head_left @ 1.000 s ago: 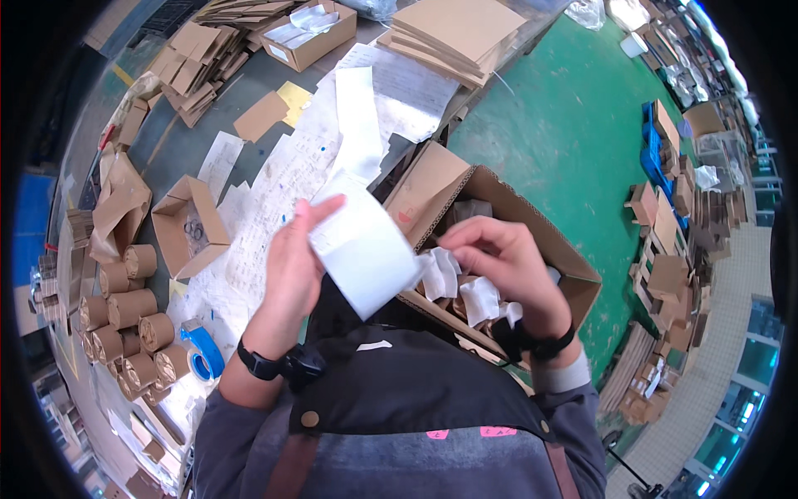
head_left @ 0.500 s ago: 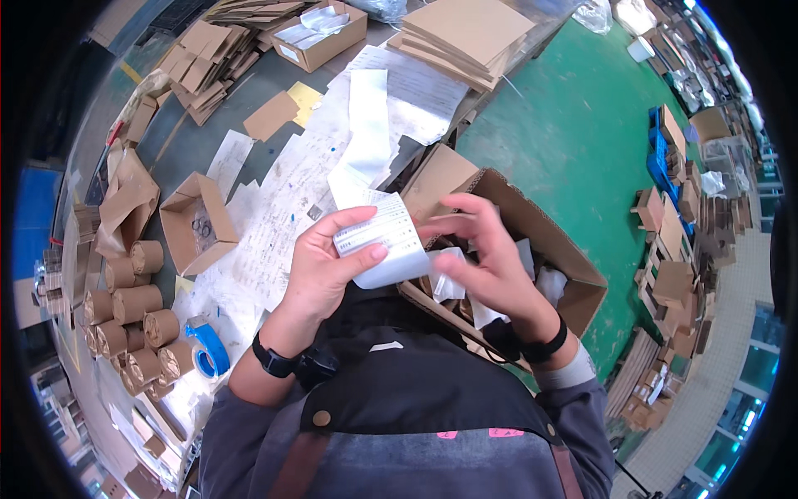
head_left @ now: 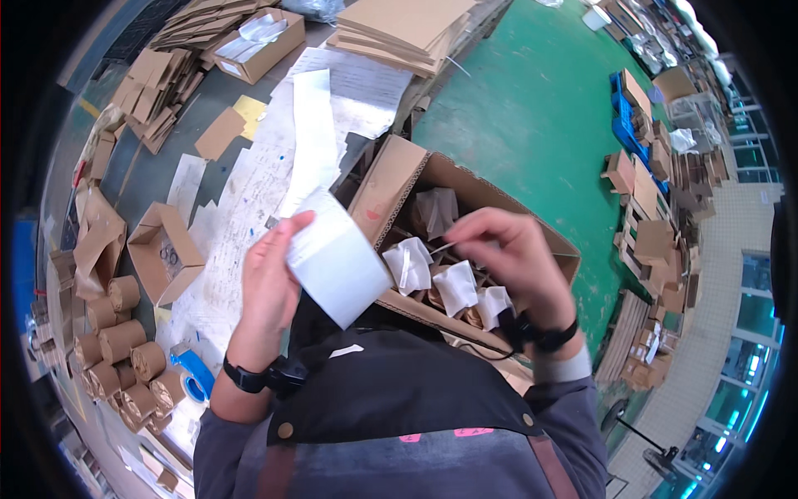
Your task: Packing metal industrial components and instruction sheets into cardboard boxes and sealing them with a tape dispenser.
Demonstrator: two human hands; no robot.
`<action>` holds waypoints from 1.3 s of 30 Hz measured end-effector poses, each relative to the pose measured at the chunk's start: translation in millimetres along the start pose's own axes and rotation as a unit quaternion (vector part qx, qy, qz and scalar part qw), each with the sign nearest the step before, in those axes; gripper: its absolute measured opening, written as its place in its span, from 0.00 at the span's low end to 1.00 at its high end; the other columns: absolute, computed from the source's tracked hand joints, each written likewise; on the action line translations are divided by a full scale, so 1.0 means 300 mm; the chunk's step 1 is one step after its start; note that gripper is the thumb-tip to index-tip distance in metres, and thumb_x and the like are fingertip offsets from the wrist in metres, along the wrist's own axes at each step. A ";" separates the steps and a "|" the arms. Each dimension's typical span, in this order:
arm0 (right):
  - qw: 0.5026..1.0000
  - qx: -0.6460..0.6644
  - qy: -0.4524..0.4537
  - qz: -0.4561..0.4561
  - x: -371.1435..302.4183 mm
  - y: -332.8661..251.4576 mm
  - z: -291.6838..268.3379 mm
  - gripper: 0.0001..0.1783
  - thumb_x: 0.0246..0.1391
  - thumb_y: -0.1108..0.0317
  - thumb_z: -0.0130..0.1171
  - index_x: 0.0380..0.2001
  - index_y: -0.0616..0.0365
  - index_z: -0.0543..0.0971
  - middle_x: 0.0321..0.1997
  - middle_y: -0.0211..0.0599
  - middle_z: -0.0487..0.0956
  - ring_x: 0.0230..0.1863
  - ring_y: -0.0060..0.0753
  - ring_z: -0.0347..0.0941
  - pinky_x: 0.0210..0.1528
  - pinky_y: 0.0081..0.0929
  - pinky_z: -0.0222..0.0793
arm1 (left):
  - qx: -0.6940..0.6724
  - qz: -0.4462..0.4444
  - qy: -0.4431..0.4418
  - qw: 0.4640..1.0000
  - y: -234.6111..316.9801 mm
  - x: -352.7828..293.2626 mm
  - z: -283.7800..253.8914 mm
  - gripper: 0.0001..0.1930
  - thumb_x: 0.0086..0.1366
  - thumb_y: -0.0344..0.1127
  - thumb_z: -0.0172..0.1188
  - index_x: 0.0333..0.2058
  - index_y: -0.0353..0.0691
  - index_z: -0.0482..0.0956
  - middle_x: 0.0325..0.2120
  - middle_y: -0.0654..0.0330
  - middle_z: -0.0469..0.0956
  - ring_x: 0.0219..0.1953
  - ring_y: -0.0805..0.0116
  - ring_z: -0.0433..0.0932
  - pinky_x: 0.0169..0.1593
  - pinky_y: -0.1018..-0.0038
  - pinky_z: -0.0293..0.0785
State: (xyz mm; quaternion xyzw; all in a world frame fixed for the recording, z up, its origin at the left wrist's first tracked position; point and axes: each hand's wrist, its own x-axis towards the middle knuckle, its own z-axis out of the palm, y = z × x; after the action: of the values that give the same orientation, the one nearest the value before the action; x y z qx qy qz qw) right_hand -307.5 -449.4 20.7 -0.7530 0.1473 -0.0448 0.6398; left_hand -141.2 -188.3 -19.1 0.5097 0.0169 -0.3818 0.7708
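Observation:
My left hand [head_left: 268,270] grips a strip of white labels [head_left: 339,264]. The strip's near end curls in front of my apron, and the rest trails away over the papers on the table. My right hand [head_left: 517,254] is over an open cardboard box [head_left: 544,224], thumb and fingers pinched on a thin white label [head_left: 443,248] seen nearly edge-on. Inside the box, just below that hand, several brown rolls stand with white plastic wrapping [head_left: 455,289] on top. The fingertips are apart from the wrapping, as far as I can see.
Left of the strip lie a small open carton [head_left: 166,249], brown paper-wrapped rolls [head_left: 123,339] and a blue tape dispenser [head_left: 193,374]. Stacked cardboard sheets [head_left: 399,33] sit at the table's far edge. Blue pallets [head_left: 625,116] with cartons stand on the green floor at right.
My right hand has moved from beside the label strip to over the box, now pinching a thin white label. My left hand has drawn the strip leftward and turned it. The view has shifted right.

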 end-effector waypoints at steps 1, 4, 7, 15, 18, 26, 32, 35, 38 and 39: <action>0.991 -0.063 0.003 0.115 -0.005 0.023 -0.086 0.06 0.49 0.80 0.61 0.33 0.63 0.80 0.30 0.32 0.81 0.34 0.19 0.76 0.37 0.21 0.72 | -0.017 0.014 0.013 1.000 0.010 0.006 -0.011 0.16 0.70 0.36 0.53 0.49 0.30 0.76 0.44 0.52 0.79 0.45 0.69 0.78 0.50 0.74 0.75; 0.922 -0.369 -0.050 0.106 -0.033 0.288 -0.225 0.08 0.43 0.75 0.62 0.31 0.58 0.81 0.31 0.40 0.82 0.31 0.38 0.79 0.36 0.28 0.74 | 0.033 0.039 -0.021 0.998 0.014 0.024 -0.013 0.15 0.66 0.29 0.57 0.50 0.31 0.75 0.45 0.52 0.78 0.46 0.67 0.78 0.51 0.71 0.75; 0.874 -0.473 0.030 0.108 -0.077 0.524 -0.211 0.14 0.41 0.71 0.65 0.36 0.54 0.80 0.34 0.41 0.81 0.35 0.48 0.78 0.36 0.37 0.74 | -0.003 0.032 -0.001 0.999 0.003 0.028 -0.007 0.21 0.62 0.22 0.60 0.54 0.33 0.72 0.48 0.51 0.76 0.49 0.64 0.78 0.54 0.68 0.75; 0.989 -0.108 0.024 -0.102 0.012 0.041 0.064 0.26 0.51 0.68 0.66 0.52 0.59 0.69 0.41 0.39 0.79 0.47 0.32 0.75 0.49 0.29 0.69 | -0.101 -0.094 -0.093 0.986 -0.054 -0.017 0.062 0.27 0.57 0.20 0.64 0.56 0.36 0.69 0.50 0.53 0.75 0.52 0.62 0.75 0.57 0.67 0.72; 0.993 0.075 -0.086 -0.015 0.037 -0.078 0.155 0.27 0.53 0.72 0.64 0.57 0.60 0.70 0.40 0.35 0.82 0.46 0.30 0.77 0.51 0.27 0.68 | -0.019 -0.064 -0.113 0.991 -0.028 -0.030 0.098 0.24 0.56 0.21 0.66 0.52 0.34 0.74 0.46 0.55 0.78 0.49 0.67 0.77 0.55 0.69 0.73; 0.968 -0.146 -0.010 -0.206 0.022 -0.054 0.189 0.16 0.46 0.79 0.64 0.41 0.53 0.83 0.33 0.36 0.82 0.33 0.38 0.78 0.36 0.29 0.71 | 0.127 -0.041 -0.149 0.980 0.012 -0.049 0.095 0.17 0.66 0.32 0.60 0.50 0.30 0.76 0.43 0.54 0.80 0.45 0.71 0.78 0.51 0.76 0.74; 0.993 -0.057 0.015 -0.102 -0.017 -0.025 0.189 0.14 0.46 0.82 0.62 0.38 0.56 0.82 0.38 0.37 0.83 0.37 0.35 0.79 0.41 0.26 0.72 | 0.048 -0.075 -0.149 0.985 0.000 -0.041 0.119 0.22 0.74 0.44 0.44 0.51 0.30 0.75 0.46 0.53 0.78 0.47 0.67 0.78 0.54 0.70 0.72; 0.993 -0.014 0.042 -0.113 -0.021 -0.032 0.161 0.12 0.47 0.83 0.60 0.36 0.59 0.82 0.44 0.38 0.81 0.41 0.32 0.79 0.43 0.25 0.73 | 0.066 -0.061 -0.133 0.987 -0.012 -0.030 0.126 0.21 0.74 0.43 0.46 0.51 0.30 0.76 0.42 0.56 0.80 0.43 0.73 0.78 0.47 0.78 0.73; 0.994 -0.105 0.017 0.026 -0.043 -0.018 -0.001 0.09 0.46 0.82 0.59 0.32 0.61 0.81 0.37 0.39 0.81 0.36 0.32 0.79 0.39 0.26 0.75 | 0.054 -0.003 -0.013 0.998 -0.023 0.022 0.047 0.18 0.72 0.41 0.50 0.51 0.32 0.76 0.42 0.56 0.80 0.40 0.73 0.79 0.45 0.78 0.75; 0.979 -0.178 -0.026 0.094 -0.049 -0.001 -0.062 0.07 0.46 0.80 0.60 0.31 0.61 0.81 0.34 0.39 0.82 0.34 0.34 0.80 0.38 0.28 0.75 | 0.020 0.028 0.007 0.999 -0.014 0.027 0.029 0.15 0.69 0.35 0.54 0.50 0.32 0.76 0.43 0.55 0.80 0.41 0.71 0.80 0.46 0.76 0.77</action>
State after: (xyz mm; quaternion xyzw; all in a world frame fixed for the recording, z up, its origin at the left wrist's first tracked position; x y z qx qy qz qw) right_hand -326.1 -462.9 26.1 -0.8384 0.2059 0.0624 0.5008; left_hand -141.1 -200.7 -21.7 0.5281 0.0004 -0.3570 0.7705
